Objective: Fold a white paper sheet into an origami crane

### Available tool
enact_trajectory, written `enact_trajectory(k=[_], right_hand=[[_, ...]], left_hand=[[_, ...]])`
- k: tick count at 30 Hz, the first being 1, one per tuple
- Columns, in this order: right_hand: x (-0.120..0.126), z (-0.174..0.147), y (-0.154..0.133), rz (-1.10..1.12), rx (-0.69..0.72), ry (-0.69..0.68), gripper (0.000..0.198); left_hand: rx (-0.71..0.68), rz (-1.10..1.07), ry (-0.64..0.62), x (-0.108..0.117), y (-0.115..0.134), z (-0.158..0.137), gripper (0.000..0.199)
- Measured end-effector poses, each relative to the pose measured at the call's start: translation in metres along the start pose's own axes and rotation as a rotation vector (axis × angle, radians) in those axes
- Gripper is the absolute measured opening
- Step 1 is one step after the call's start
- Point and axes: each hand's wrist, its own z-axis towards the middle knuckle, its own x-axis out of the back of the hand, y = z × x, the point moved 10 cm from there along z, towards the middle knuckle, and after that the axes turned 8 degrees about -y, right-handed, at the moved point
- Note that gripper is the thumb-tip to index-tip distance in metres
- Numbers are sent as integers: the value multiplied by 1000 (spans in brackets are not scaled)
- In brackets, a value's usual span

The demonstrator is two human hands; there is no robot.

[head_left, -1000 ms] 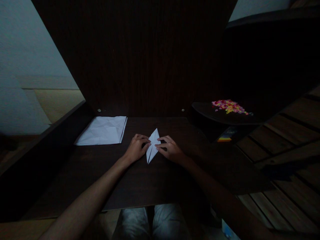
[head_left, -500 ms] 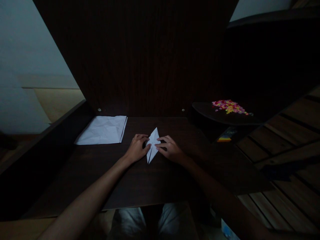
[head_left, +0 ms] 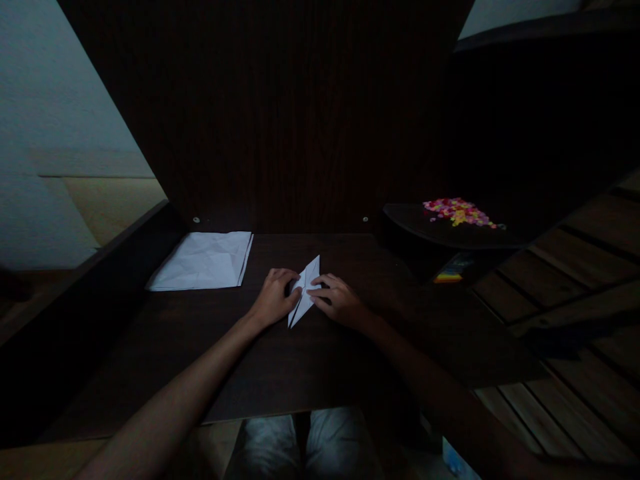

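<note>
A white folded paper [head_left: 305, 308] lies on the dark desk, shaped like a narrow diamond with a slit down its lower half. Its upper point tilts to the right. My left hand [head_left: 276, 297] holds its left edge, the thumb on top near the middle and the fingers curled along the upper left side. From the right, my right hand [head_left: 342, 301] grips the other edge, its fingertips resting on the paper's face. The undersides of the fingers are hidden.
White sheets [head_left: 205, 260] are stacked at the desk's back left, beside a low side panel [head_left: 100, 263]. A raised corner shelf [head_left: 410, 220] on the right bears a heap of small colourful pieces [head_left: 460, 212]. A tall dark panel [head_left: 280, 120] closes the back.
The folded paper has turned slightly clockwise, its upper point moving right and its lower point left. Both hands stay on it, the right fingers shifted a little.
</note>
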Motion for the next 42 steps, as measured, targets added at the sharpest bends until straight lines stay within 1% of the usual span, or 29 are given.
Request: enact_trajectory(k=[6,10,15,19,24,28,32,37,42], right_hand=[[-2,0,-4,-1,17,-17,20],[-1,1,-12,-6,58,-38,21],[-1,0,-19,30,113,-56,22],[-2,-1,-20,65,141,-44,21],[0,-2,-25,88,192,-11,21],[1,-2,-24,83,198,12,20],[3,-2,-24,56,212,56,18],[12,-2,-19,27,172,100,17],[20,-2,-10,-16,88,148,17]], left_hand=[[49,-11,-27,2,4,0,21],[75,-41,-55,1,4,0,25],[74,-48,-35,6,0,0,24],[17,-33,-58,5,2,1,20],[-92,18,-93,0,12,0,20],[-180,72,-122,-6,20,-3,21],[-207,117,-133,-9,21,-5,21],[-233,177,-142,-12,22,-7,23],[-257,257,-124,-12,26,-8,21]])
